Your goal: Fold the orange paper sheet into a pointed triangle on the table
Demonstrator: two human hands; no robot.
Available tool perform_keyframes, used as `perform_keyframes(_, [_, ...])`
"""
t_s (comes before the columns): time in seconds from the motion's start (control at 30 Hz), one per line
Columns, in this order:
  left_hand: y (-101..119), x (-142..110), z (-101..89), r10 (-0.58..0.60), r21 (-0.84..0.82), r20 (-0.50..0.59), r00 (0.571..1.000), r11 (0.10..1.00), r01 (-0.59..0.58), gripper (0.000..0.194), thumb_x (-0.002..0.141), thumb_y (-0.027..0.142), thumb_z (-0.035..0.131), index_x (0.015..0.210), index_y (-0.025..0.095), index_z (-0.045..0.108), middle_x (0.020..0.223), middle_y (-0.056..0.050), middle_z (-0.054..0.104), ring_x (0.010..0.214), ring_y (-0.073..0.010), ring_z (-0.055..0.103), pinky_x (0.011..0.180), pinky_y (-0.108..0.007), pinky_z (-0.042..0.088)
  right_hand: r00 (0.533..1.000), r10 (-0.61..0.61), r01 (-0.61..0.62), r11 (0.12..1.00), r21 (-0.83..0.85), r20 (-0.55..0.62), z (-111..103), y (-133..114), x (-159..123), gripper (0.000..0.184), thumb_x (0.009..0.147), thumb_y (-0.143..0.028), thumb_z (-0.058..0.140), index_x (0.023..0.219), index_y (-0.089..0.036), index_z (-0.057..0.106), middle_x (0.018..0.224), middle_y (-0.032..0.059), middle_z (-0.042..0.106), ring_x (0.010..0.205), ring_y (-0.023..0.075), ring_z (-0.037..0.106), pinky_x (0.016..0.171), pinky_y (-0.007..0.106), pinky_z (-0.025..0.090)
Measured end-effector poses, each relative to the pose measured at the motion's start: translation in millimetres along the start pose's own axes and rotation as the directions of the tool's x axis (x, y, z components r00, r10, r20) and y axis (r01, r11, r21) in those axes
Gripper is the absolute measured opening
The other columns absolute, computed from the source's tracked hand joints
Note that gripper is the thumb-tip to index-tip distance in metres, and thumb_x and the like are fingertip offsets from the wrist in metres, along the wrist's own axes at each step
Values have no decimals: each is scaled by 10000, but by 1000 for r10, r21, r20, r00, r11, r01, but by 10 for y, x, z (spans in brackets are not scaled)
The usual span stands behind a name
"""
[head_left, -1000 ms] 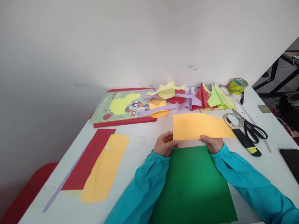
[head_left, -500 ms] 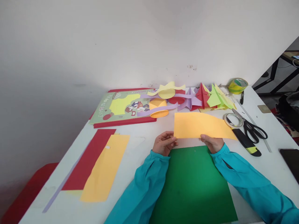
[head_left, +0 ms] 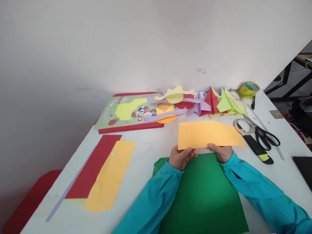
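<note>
Both hands hold an orange sheet of paper (head_left: 207,134) by its near edge, raised above the table. My left hand (head_left: 180,158) pinches it close to its left corner, thumb on top and fingers underneath. Farther right, my right hand (head_left: 221,152) grips the same edge, its thumb on the paper and the other fingers mostly hidden below. Beneath my hands lies a large green sheet (head_left: 204,191), with its far left corner bent up.
At the left lie a red paper strip (head_left: 91,172) and another orange strip (head_left: 112,175). Scissors (head_left: 264,135), a tape roll (head_left: 244,126) and a utility knife (head_left: 258,149) sit at the right. Folded paper shapes (head_left: 212,100) and a paper pad (head_left: 104,113) line the back.
My left hand has slid right along the near edge of the orange paper and come slightly closer. The paper's left end has dropped a little. My right hand has barely moved.
</note>
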State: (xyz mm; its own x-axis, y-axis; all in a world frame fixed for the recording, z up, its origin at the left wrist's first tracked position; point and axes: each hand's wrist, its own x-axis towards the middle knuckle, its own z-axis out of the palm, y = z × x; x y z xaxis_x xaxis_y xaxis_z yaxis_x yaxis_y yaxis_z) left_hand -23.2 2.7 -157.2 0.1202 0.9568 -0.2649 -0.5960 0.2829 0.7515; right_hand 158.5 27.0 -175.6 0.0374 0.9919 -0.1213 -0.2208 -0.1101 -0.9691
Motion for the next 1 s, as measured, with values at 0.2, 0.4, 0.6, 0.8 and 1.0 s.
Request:
perform_keyframes(0.2, [-92,-49,53,49,201,-5,999,978,-47,344,594,419,827,707,143,655,637,-14,634,571,-140,580,588,-312,532,996,-61,70,989,-134,69,45,-86,-125,284,598,-382,816,831,-260,709,690,-5,703,799,228,665,861,440,506])
perform_keyframes(0.4, [-145,-46,43,97,317,20,995,943,-98,307,610,420,816,647,152,669,579,-18,650,543,-149,598,556,-284,509,920,-84,190,950,-247,384,32,-139,-87,282,695,-461,727,896,-263,728,842,25,733,937,255,666,946,478,479])
perform_keyframes(0.6, [-140,-6,21,86,304,11,996,949,-85,325,551,370,847,709,135,687,632,-33,684,496,-152,605,453,-262,474,916,-51,169,949,-267,398,4,-69,-73,386,707,-547,688,958,-256,722,951,36,730,1010,264,649,989,479,466])
perform_keyframes(0.8, [-58,9,-5,70,180,-70,995,982,-56,309,520,364,857,627,134,681,498,9,598,457,-113,552,505,-263,494,973,-24,87,960,-267,230,3,-74,-74,451,643,-577,722,961,-257,717,893,45,734,986,282,655,957,506,481])
perform_keyframes(1.0, [-10,-12,33,56,94,-114,992,995,-46,277,486,304,868,616,133,692,500,13,593,456,-102,535,535,-285,521,985,-62,99,967,-233,160,50,-137,-85,434,604,-511,768,958,-267,710,906,50,731,996,283,649,924,496,497])
